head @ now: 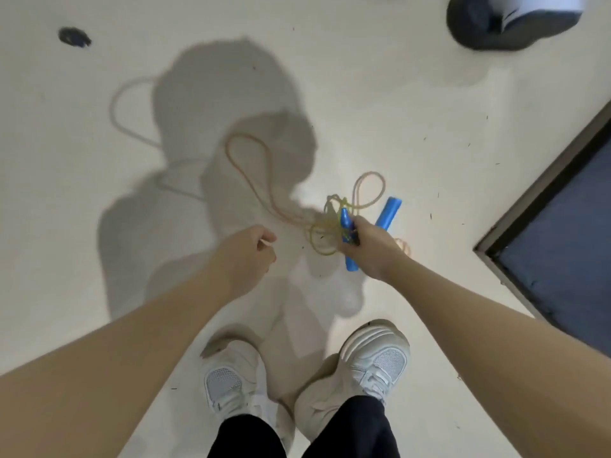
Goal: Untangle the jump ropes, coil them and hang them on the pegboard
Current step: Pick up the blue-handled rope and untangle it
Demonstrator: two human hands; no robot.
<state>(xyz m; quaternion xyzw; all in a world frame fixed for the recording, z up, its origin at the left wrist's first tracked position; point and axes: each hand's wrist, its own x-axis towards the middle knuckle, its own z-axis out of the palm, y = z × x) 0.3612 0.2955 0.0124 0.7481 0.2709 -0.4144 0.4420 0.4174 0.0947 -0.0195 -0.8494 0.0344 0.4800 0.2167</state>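
Observation:
My right hand [370, 249] grips a blue jump-rope handle [347, 239] above the floor. A second blue handle [390, 213] sticks out just right of that hand. A tangle of yellow-green cord [325, 236] hangs by the handles. An orange cord [251, 173] loops away up and to the left from the tangle. A paler orange loop [370, 190] stands above the handles. My left hand [251, 256] is curled, pinching a thin pale cord [264, 241] at its fingertips. No pegboard is in view.
I stand on a pale floor [396, 110], my two white shoes [304, 381] below the hands. A dark mat with a raised frame [542, 206] lies at the right. A black-and-white object [509, 21] sits at the top right, a dark smudge [74, 37] top left.

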